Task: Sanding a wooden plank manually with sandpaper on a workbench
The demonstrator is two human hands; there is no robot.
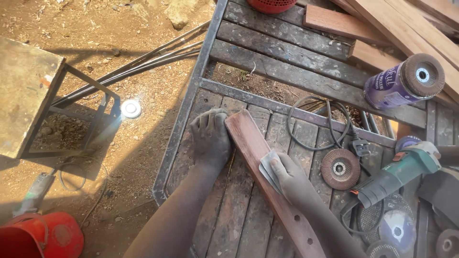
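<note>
Fingers of my left hand curl over the upper end of the reddish wooden slat, pinning it on the slatted table. My right hand presses folded sandpaper flat against the slat's middle.

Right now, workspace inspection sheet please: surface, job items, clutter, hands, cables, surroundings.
Surface: slatted wooden bench, metal frame, dusty.
Job's things: reddish wood strip lying diagonally; sandpaper piece on it.
Clutter: angle grinder, loose flap disc, purple disc stack, planks.
Hands: left hand steadies strip's top end; right hand presses sandpaper.
Cables: black cord coiled on bench.
Surroundings: dirt ground, metal stand, red container.
</note>
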